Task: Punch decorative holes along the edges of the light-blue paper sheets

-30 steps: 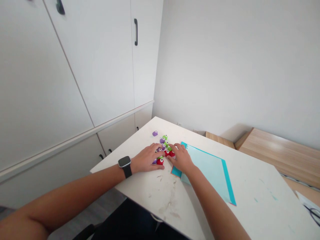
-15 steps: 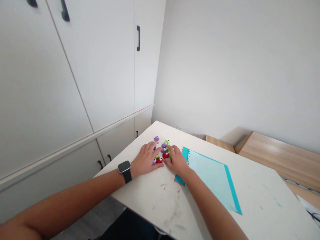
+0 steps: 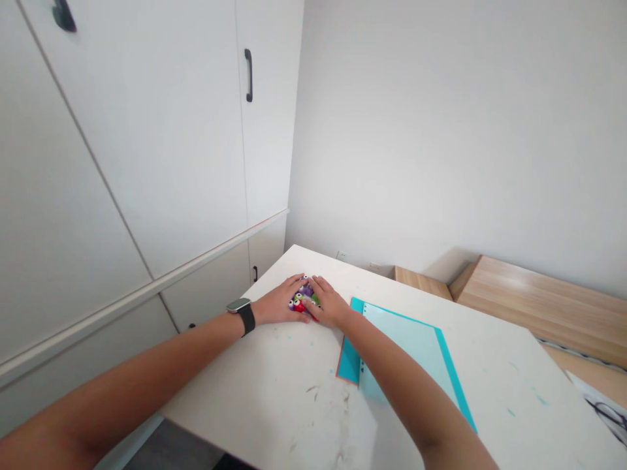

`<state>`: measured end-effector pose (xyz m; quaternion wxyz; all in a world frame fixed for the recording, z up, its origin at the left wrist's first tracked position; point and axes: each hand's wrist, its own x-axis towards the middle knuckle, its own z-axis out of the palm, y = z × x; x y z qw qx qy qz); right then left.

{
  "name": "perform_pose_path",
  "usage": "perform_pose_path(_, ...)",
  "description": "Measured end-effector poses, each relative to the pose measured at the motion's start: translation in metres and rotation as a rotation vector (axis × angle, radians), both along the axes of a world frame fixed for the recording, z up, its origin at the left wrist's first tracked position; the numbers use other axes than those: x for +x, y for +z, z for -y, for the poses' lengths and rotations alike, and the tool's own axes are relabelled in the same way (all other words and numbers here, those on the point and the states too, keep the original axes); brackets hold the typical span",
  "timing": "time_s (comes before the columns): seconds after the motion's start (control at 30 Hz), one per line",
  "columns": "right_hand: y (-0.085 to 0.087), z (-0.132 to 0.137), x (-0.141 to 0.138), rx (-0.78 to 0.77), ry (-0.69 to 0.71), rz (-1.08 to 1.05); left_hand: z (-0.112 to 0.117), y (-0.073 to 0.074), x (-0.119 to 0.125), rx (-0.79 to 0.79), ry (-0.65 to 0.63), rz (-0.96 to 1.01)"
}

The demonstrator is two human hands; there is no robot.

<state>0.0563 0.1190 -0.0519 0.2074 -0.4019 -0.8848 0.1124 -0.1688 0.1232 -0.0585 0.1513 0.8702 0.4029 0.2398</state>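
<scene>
Several small fuzzy pieces with googly eyes (image 3: 304,297), in purple, green and red, sit in a tight pile on the white table (image 3: 274,385). My left hand (image 3: 279,303) curves around the pile from the left, with its fingers against the pieces. My right hand (image 3: 329,304) closes in from the other side, and its fingertips nearly meet those of my left hand. Both hands rest on the tabletop and partly hide the pile. A black-strapped smartwatch (image 3: 241,313) sits on my left wrist.
A teal folder with a pale blue ring-punched sheet (image 3: 401,343) lies under my right forearm. White cabinets with dark handles (image 3: 249,75) stand to the left. A wooden surface (image 3: 539,300) lies beyond the table, and scissors on paper (image 3: 605,414) sit at the far right.
The loosely spread pieces are now drawn into one tight pile. My hands have moved closer together around it, and the view has shifted slightly.
</scene>
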Motion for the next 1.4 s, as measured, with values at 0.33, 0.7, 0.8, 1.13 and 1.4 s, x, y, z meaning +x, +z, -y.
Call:
perform_pose_path(0.33,-0.005,-0.058,0.009,0.087,-0.024,-0.004,-0.053,-0.002,0.033,0.069,0.016,0.089)
perform_pose_path(0.7,-0.001,-0.081,0.074,0.08,-0.13,0.031,-0.09,0.001,0.103,0.035,-0.053,0.124)
perform_pose_path(0.8,-0.003,-0.086,0.097,0.073,-0.182,0.035,-0.102,0.003,0.127,0.028,-0.109,0.113)
perform_pose_path(1.13,-0.006,-0.081,0.186,0.068,-0.328,0.045,-0.129,-0.001,0.223,0.031,-0.282,0.081)
perform_pose_path(1.4,-0.012,-0.049,0.275,0.068,-0.433,0.039,-0.111,-0.006,0.319,0.018,-0.367,0.087)
